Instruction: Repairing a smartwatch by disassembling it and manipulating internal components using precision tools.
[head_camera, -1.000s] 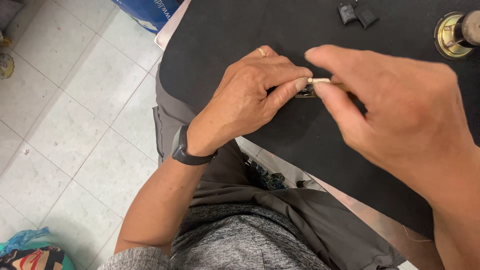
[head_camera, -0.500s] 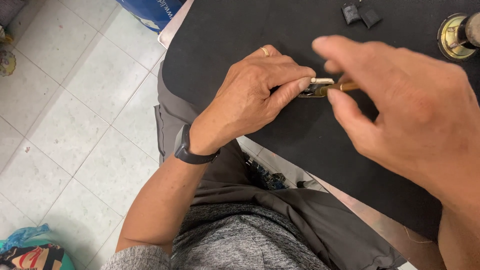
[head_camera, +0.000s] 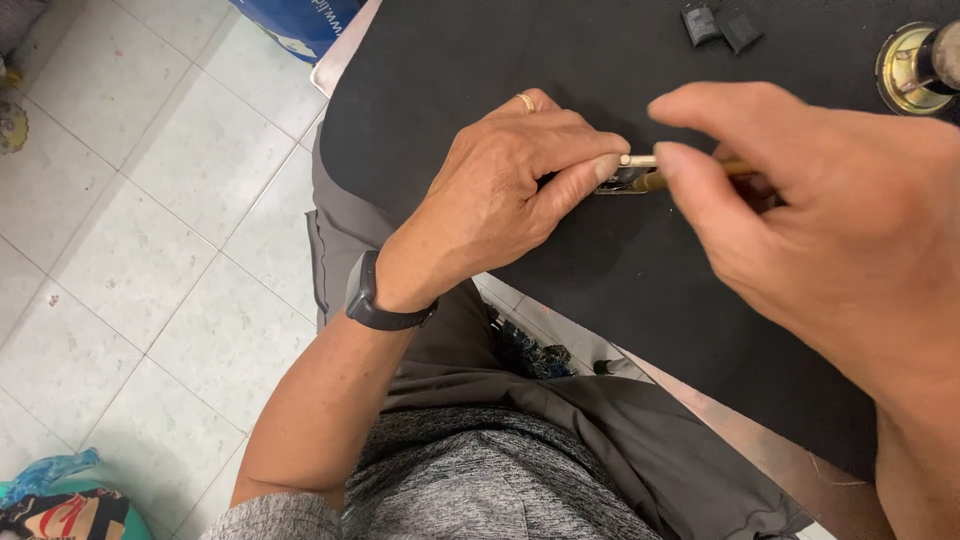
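Left hand (head_camera: 500, 195) resting at frame centre on the black mat (head_camera: 450, 60), thumb and forefinger pinched shut on a small silver metal part (head_camera: 628, 172) projecting just right of the fingertips. Right hand (head_camera: 820, 220) at centre right, thumb and forefinger closed on a thin brass-coloured tool (head_camera: 700, 172), tip touching the metal part between the two hands. At upper right of frame, two small black pieces (head_camera: 722, 24) and a round brass fitting (head_camera: 915, 65), well apart from both grips; black wristband (head_camera: 372, 300) on the left wrist, gold ring (head_camera: 526, 101) on a left finger.
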